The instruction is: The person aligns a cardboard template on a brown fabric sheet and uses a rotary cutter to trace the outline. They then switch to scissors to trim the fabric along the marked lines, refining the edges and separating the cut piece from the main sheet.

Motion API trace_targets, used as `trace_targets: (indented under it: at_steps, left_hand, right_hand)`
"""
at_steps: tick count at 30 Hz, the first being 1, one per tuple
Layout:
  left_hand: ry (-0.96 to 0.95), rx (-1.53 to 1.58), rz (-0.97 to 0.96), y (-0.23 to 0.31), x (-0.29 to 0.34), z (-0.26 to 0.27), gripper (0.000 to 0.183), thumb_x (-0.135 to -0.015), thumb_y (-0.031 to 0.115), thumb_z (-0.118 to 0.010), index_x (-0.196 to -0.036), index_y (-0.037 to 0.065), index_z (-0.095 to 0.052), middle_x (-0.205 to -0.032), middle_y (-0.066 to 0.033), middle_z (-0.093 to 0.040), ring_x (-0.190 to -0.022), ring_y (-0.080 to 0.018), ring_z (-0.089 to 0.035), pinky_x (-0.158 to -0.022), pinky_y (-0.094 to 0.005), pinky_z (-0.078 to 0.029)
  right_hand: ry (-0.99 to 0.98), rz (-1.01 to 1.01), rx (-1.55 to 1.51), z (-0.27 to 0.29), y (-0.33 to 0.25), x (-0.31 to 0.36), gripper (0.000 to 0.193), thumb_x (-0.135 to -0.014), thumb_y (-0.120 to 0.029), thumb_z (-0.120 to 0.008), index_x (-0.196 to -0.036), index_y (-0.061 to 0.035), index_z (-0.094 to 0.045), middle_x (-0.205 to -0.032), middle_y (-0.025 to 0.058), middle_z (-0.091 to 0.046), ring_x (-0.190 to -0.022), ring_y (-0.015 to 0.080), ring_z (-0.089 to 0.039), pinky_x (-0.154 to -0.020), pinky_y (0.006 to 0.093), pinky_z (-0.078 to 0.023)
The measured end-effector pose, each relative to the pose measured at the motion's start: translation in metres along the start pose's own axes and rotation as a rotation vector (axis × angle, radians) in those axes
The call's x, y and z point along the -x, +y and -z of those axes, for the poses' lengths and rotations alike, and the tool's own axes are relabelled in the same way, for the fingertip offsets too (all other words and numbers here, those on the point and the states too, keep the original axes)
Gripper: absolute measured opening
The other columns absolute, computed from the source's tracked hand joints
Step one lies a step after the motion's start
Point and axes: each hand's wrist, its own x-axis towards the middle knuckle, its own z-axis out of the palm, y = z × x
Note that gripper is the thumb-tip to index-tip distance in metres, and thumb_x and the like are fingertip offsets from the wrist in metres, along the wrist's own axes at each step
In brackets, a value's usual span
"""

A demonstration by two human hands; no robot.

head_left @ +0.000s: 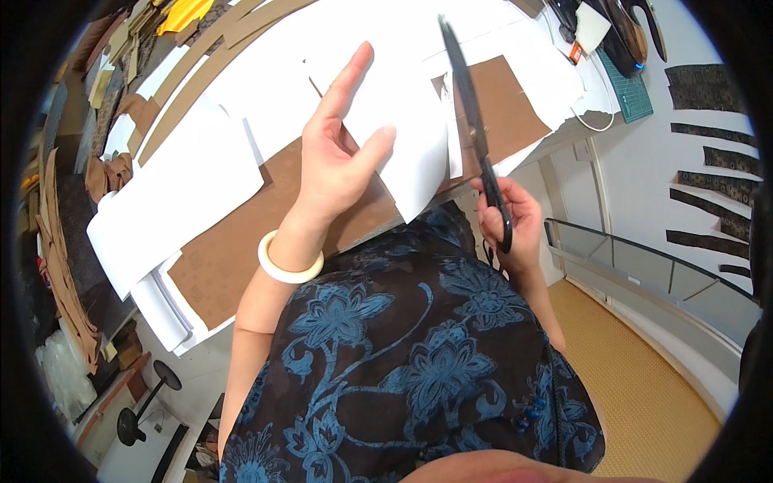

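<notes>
My left hand (342, 153) rests over a white paper sheet (415, 133), index finger and thumb stretched out; its other fingers are mostly hidden. The sheet's near corner droops toward the table edge. Beneath it lies a long brown sheet of material (241, 233), fabric or leather, I cannot tell which. My right hand (515, 217) grips large black-handled scissors (475, 129) at the near edge. Their long blades point away from me and look almost together. They pass over a second stretch of brown material (507, 105), beside a narrow white strip (455, 137).
Curled white paper (173, 193) covers the left side. Long tan strips (201, 72) lie at the far left. A green cutting mat (626, 88) and a white cable (596, 126) are at the far right. Dark patterned strips (717, 185) hang on the right wall, above a glass-and-metal frame (644, 258).
</notes>
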Motion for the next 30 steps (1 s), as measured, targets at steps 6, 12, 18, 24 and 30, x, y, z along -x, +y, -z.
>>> trace_targets:
  at_steps: [6,12,18,24,30]
  left_hand:
    - [-0.132,-0.096,-0.059,0.033,-0.007,0.033,0.093,-0.075,-0.014,-0.041,-0.166,0.003,-0.031,-0.171,-0.0143,-0.034,-0.142,-0.023,-0.05,-0.107,-0.0312,-0.05]
    - [-0.145,-0.834,-0.354,0.064,-0.024,0.082,0.078,-0.08,-0.013,-0.071,-0.152,0.017,-0.06,-0.129,-0.0096,-0.076,-0.104,-0.0232,-0.075,-0.09,-0.0303,-0.061]
    - [0.27,-0.244,0.277,0.09,-0.03,0.119,0.053,-0.111,0.039,-0.054,-0.094,-0.007,-0.074,-0.088,-0.0217,-0.077,-0.072,-0.0226,-0.078,-0.063,-0.0287,-0.06]
    - [0.31,0.52,0.756,0.002,-0.038,0.176,0.033,-0.112,0.03,-0.052,-0.11,-0.002,-0.056,-0.09,-0.0209,-0.077,-0.069,-0.0239,-0.075,-0.057,-0.0254,-0.059]
    - [0.453,-0.373,0.3,0.009,-0.021,0.09,0.039,-0.102,0.018,-0.068,-0.129,-0.005,-0.052,-0.089,-0.0157,-0.074,-0.064,-0.0185,-0.07,-0.06,-0.0275,-0.058]
  right_hand:
    - [0.04,0.095,-0.072,-0.007,-0.015,-0.034,0.036,-0.099,-0.012,-0.073,-0.128,0.0058,-0.061,-0.082,-0.0032,-0.056,-0.057,0.0009,-0.045,-0.048,0.0181,-0.031]
    - [0.112,0.151,-0.01,-0.009,-0.024,-0.046,0.036,-0.098,-0.011,-0.074,-0.127,0.0051,-0.062,-0.082,-0.0042,-0.059,-0.06,-0.0002,-0.046,-0.05,0.0163,-0.031]
    - [0.318,0.25,0.485,-0.01,-0.028,-0.07,0.042,-0.084,-0.014,-0.09,-0.109,0.0003,-0.059,-0.088,0.0016,-0.071,-0.075,0.0044,-0.063,-0.069,0.0196,-0.051]
    - [0.333,0.146,0.672,-0.008,-0.028,-0.107,0.039,-0.084,-0.017,-0.089,-0.107,-0.0016,-0.06,-0.09,0.0061,-0.078,-0.078,0.0084,-0.07,-0.07,0.0254,-0.056]
    - [0.424,0.091,0.854,-0.007,-0.037,-0.096,0.05,-0.078,-0.028,-0.095,-0.1,-0.001,-0.058,-0.072,0.0014,-0.07,-0.066,0.0058,-0.063,-0.06,0.0229,-0.05]
